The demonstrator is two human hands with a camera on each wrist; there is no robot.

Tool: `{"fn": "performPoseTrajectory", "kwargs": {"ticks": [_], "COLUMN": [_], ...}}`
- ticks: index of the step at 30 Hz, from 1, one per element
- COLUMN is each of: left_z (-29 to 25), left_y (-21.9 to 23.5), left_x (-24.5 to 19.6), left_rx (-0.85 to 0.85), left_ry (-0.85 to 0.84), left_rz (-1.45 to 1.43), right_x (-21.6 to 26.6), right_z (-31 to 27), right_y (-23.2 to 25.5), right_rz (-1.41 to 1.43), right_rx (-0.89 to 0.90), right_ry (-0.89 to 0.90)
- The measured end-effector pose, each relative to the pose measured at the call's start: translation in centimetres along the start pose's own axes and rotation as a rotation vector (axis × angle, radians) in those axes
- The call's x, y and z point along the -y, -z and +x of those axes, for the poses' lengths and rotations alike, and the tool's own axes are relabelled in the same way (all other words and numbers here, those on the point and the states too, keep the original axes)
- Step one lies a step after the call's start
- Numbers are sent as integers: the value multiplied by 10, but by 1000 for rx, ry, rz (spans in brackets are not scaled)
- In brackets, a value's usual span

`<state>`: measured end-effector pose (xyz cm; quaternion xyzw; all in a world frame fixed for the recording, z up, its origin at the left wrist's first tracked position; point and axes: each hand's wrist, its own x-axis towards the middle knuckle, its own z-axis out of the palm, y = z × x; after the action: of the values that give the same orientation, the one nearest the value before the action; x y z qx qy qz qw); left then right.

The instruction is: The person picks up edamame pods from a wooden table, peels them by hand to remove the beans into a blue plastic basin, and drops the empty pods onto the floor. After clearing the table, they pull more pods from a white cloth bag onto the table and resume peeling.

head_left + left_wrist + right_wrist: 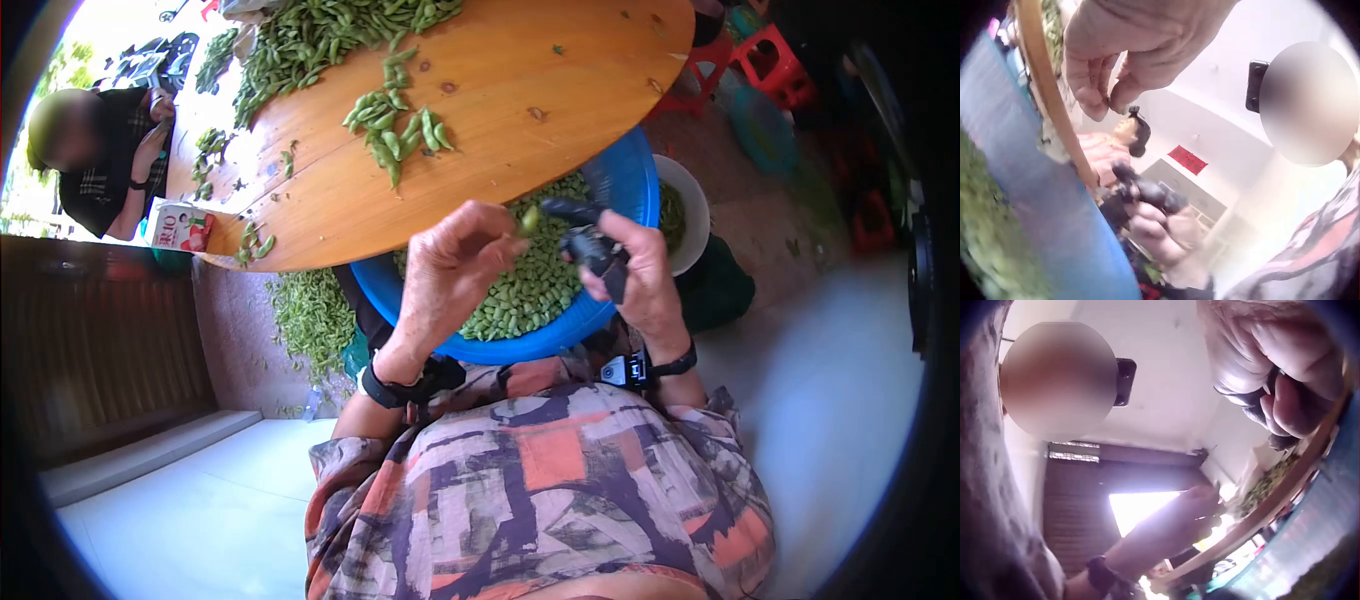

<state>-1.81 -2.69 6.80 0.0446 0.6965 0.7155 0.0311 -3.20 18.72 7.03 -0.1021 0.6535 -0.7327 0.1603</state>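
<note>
Over a blue tub (370, 290) of shelled green beans (515, 300), my left hand (455, 265) has its thumb and fingers pinched together at a small green pod (529, 220). In the left wrist view the tips of the left hand (1129, 56) meet, and the pod is hard to make out. Facing it, close on the right, is my right hand (635, 265), with black coverings on some digits. Its fingers are curled in the right wrist view, where the right hand (1275, 369) shows nothing clearly held.
A wooden table (490, 80) bears a large heap of pods (320, 45), a smaller pile (385, 125) and a carton (180, 225). Someone sits (105, 160) at its left end. Husks (310, 320) lie on the floor; a white bucket (700, 215) stands right of the tub.
</note>
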Motion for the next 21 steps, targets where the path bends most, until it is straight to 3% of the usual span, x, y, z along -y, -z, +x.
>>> {"fn": "performPoseTrajectory", "kwargs": {"ticks": [4,7,11,13,14,16,18,21], "left_z": [-5,-9,-12,-12,-12,-11,-12,-13], "left_y": [-13,-17,-17,-14,-11,-6,-12,-17], "left_x": [20,29,28,32,32,32,41,45], "left_rx": [40,-2,-20,9,9,213,219,195], "left_ry": [68,59,153,227,230,370,377,376], "left_rz": [-171,-100,-162,-315,-315,-680,-762,-807], "right_x": [-4,-14,-15,-17,-18,-18,-15,-23], "right_z": [0,-1,1,2,3,3,1,0], "right_y": [-5,0,0,1,2,2,0,3], "right_rz": [27,39,-116,-126,0,127,326,148], "right_rx": [90,80,94,94,117,139,182,144], "right_ry": [-77,-111,-30,-31,-92,-153,-208,-116]}}
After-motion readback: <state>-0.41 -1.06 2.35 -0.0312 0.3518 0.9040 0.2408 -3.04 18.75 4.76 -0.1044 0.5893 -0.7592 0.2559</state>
